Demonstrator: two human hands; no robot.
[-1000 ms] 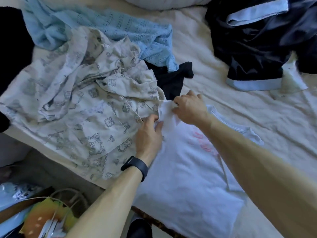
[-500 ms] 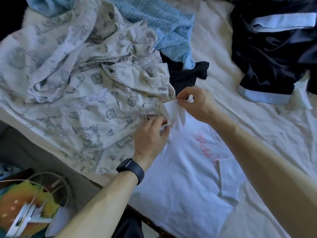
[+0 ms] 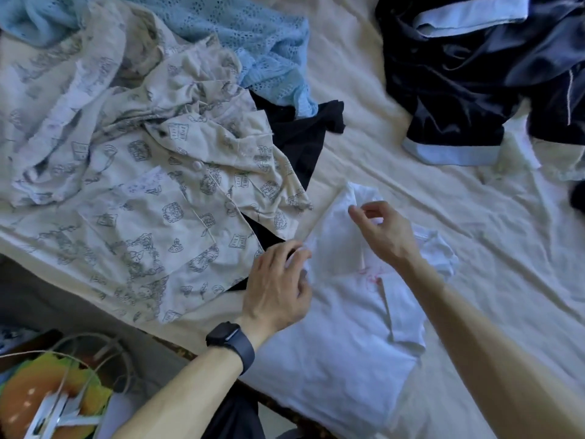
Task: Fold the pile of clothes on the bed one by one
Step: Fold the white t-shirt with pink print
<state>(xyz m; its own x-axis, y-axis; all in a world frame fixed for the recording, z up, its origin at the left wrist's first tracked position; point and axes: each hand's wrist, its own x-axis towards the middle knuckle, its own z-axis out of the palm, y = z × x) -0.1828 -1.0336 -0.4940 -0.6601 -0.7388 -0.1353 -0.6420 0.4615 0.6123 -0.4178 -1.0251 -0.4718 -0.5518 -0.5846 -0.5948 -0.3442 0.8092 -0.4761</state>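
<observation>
Folding in progress on the white cotton T-shirt with pink lettering (image 3: 342, 327). It lies flat on the near part of the cream-sheeted bed (image 3: 364, 90), body running toward the near edge, collar end far. The right side is already turned in, with a straight crease down the chest.

My left hand (image 3: 275, 289) sits at the shirt's left shoulder, fingers curled onto the cloth edge and gripping it. That anchors this side so the fabric does not drag while the sleeve is set.

My right hand (image 3: 386, 232) hangs over the bunched sleeve at the far end, fingers loosely bent, thumb and forefinger close together. Whether they pinch cloth or hang clear of it I cannot tell.

Judgement: the sleeve needs laying flat across the back before the body is doubled over.

The unfolded pile lies just to the left. A crumpled cream pyjama shirt with grey printed drawings (image 3: 152, 217) almost touches my left hand, a risk of catching its hem in the fold. Beyond it are a pale blue eyelet knit (image 3: 253, 42) and a black garment (image 3: 300, 134). A dark navy satin piece with pale blue cuffs (image 3: 459, 90) lies well apart, far right.
</observation>
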